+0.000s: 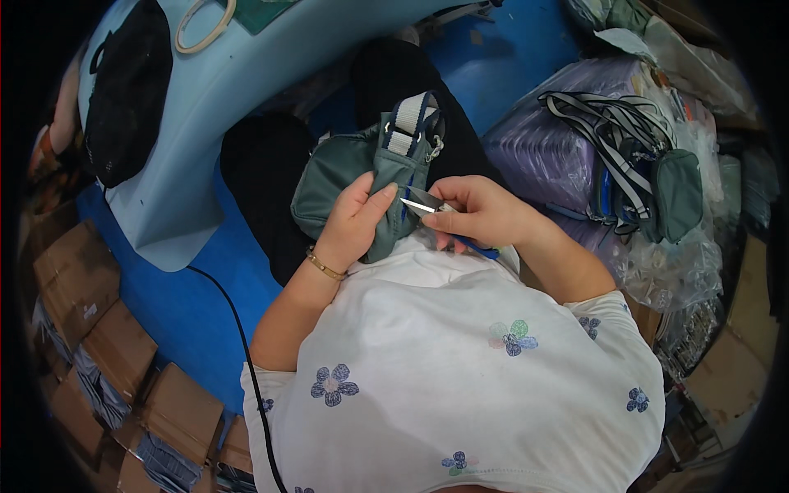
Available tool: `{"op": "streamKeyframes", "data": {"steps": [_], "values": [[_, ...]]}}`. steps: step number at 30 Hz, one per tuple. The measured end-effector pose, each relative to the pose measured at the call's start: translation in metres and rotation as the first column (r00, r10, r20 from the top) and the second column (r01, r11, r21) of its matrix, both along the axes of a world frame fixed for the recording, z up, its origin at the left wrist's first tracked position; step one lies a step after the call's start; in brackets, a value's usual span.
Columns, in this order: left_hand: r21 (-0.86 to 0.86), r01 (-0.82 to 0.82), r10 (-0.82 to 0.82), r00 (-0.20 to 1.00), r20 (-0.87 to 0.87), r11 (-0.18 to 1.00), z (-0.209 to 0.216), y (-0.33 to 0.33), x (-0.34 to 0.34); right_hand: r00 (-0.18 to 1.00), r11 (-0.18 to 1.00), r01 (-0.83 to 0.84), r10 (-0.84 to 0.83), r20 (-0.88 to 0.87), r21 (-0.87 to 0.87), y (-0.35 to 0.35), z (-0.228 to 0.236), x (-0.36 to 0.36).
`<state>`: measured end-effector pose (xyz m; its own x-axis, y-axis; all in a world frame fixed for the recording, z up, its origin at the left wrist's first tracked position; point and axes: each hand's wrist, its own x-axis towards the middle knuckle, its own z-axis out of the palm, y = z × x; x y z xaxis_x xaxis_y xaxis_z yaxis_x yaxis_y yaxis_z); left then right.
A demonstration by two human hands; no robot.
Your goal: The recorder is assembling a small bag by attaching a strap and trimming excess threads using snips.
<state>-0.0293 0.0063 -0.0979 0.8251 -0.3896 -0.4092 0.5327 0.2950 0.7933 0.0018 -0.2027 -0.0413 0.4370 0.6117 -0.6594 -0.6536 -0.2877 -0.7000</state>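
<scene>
Grey-green bag (329, 177): on the person's lap, striped strap (408, 123) uppermost.
Left hand (357, 216): fingers pinching the bag.
Right hand (478, 209): fingers gripping blue-handled scissors (420, 205), blades pointing toward the bag.
Purple wrapped bundle (546, 144): to the right, another green bag (679, 193) against it.
Light-blue bench (255, 62): beyond, bearing a pale ring (183, 41).

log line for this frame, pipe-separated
left fingers: pinching green bag | right fingers: holding scissors, blades apart | second bag: far right

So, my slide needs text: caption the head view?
Left hand gripping a strapped green bag, right hand holding open scissors.
</scene>
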Motion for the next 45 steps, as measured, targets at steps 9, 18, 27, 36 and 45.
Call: {"op": "streamKeyframes", "data": {"steps": [9, 18, 27, 36, 45], "values": [[-0.161, -0.056, 0.023, 0.979, -0.201, 0.985, 0.006, 0.003, 0.004, 0.761, 0.987, -0.034, 0.126, 0.636, -0.155, 0.006, -0.015, -0.015], [-0.181, -0.03, -0.01, 0.977, -0.215, 0.983, 0.007, 0.003, 0.005, 0.937, 0.93, 0.294, -0.326, 0.123, 0.22, 0.013, -0.042, -0.031], [0.218, 0.176, -0.177, 0.984, -0.014, 0.96, 0.013, 0.011, 0.003, 0.918, 0.918, 0.311, -0.357, 0.172, 0.247, 0.003, -0.024, -0.01], [0.27, 0.087, -0.119, 0.987, 0.106, 0.959, 0.008, 0.013, -0.006, 0.998, 0.99, 0.054, -0.058, 0.032, 0.127, -0.004, 0.0, -0.013], [0.33, -0.043, -0.065, 0.949, 0.309, 0.943, 0.01, 0.006, -0.011, 1.0, 0.996, 0.031, -0.031, -0.006, 0.088, -0.005, 0.002, -0.014]]}}
